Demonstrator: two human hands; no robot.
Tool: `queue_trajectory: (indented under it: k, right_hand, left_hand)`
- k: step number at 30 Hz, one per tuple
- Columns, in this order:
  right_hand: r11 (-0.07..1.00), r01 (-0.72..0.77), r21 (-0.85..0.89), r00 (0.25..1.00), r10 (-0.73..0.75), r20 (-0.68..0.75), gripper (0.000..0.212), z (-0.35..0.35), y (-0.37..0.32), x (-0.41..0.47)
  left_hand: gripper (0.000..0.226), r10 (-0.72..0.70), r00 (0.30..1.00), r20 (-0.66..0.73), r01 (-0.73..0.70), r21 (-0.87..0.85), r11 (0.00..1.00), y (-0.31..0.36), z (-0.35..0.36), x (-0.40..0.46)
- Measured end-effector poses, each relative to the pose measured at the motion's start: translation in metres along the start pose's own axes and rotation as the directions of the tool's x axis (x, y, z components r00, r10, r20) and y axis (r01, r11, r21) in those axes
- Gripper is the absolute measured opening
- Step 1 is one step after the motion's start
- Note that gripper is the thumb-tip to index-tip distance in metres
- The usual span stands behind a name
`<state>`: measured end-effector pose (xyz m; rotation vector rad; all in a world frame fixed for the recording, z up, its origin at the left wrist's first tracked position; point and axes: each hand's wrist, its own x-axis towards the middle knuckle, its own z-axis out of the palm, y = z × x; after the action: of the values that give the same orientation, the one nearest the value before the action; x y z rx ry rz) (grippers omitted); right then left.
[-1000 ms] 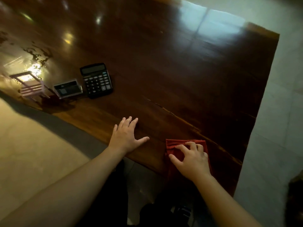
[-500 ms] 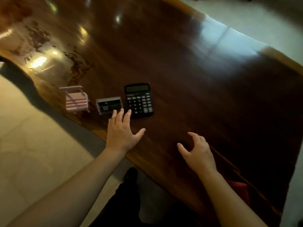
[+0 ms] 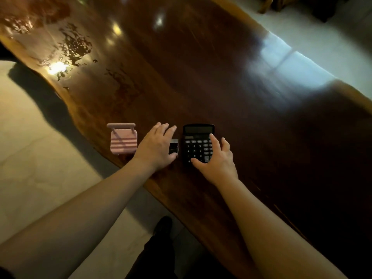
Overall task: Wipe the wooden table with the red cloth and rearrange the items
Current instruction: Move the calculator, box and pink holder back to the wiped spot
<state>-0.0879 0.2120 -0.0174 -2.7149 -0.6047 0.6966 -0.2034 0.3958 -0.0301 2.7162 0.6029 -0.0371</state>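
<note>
Having left the cloth, right hand (image 3: 216, 160) spreads open fingers over the calculator (image 3: 198, 144); left hand (image 3: 156, 147) covers card holder (image 3: 174, 149).

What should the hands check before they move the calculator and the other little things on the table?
1. Right hand on the black button calculator: ok, fingers spread over its keys, not closed around it.
2. Left hand on the small silver-edged card case: ok, it covers most of the case.
3. Firm grip on either item: cannot tell.
4. Small pink slatted chair-shaped stand out of the way: ok, it stands apart, beside the left hand.
5. Bare space on the dark glossy wooden table to slide things: ok.
6. Red cloth within reach: cannot tell, not in view.
</note>
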Motion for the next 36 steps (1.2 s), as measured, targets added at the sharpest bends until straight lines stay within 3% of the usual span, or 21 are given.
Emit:
queue_trajectory:
  k: [5,11,14,23,31,36]
  right_hand:
    - [0.994,-0.011,-0.106,0.998,0.017,0.056,0.118,0.015,-0.016,0.03]
    - [0.99,-0.013,-0.143,0.996,0.026,0.089,0.127,0.034,-0.02,0.047]
    - [0.989,-0.014,-0.149,0.998,0.024,0.065,0.128,0.041,-0.019,0.05]
    - [0.998,0.0,-0.068,1.0,0.002,0.026,0.131,0.037,-0.015,0.057]
    - [0.995,-0.069,0.068,0.994,0.074,-0.076,0.13,0.008,0.051,0.026]
    - [0.976,-0.174,0.129,0.962,0.196,-0.19,0.128,-0.028,0.135,-0.008]
  left_hand:
    - [0.09,-0.03,0.99,0.135,0.02,0.073,0.997,-0.005,0.006,0.024]
    - [0.061,-0.072,0.94,0.335,0.033,0.119,0.992,-0.004,0.008,0.037]
    - [0.049,-0.097,0.928,0.36,0.065,0.1,0.993,-0.003,0.01,0.037]
    - [0.045,-0.172,0.893,0.415,0.151,0.083,0.985,0.001,0.004,0.044]
    - [0.045,-0.159,0.891,0.426,0.107,0.143,0.984,0.054,0.001,0.056]
    - [0.046,-0.026,0.883,0.468,-0.041,0.132,0.99,0.138,0.015,0.071]
